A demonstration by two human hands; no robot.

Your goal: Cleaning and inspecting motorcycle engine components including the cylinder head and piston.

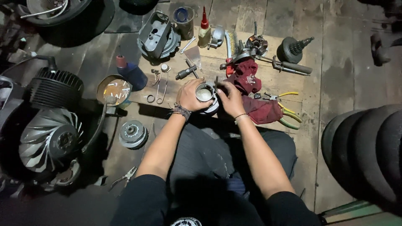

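My left hand wraps around a round metal engine piston held over the front edge of a wooden board. Its open, hollow end faces up at me. My right hand grips the same part from the right, fingers curled on its rim. A braided band sits on my left wrist and a thin bracelet on my right. A dark red rag lies just right of my hands.
On the board lie a grey engine casing, an oil bottle with red tip, a gear shaft and yellow-handled pliers. An engine with finned fan sits left, a clutch disc and pliers on the floor, tyres right.
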